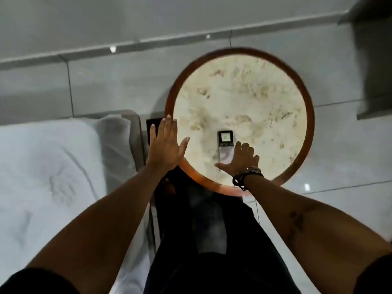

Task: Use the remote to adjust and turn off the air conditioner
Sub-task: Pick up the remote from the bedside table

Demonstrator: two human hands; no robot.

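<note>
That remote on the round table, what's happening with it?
A person stands over the table, next to a bed. The right hand lies on the lower part of the remote, which is flat on the tabletop with its display lit. It isn't lifted yet. The left hand is open and empty at the table's left edge.

The only thing I can read is "20" on the small lit display of the slim white remote control (225, 145) lying on the round marble-topped table (239, 98). I make out no other text.
</note>
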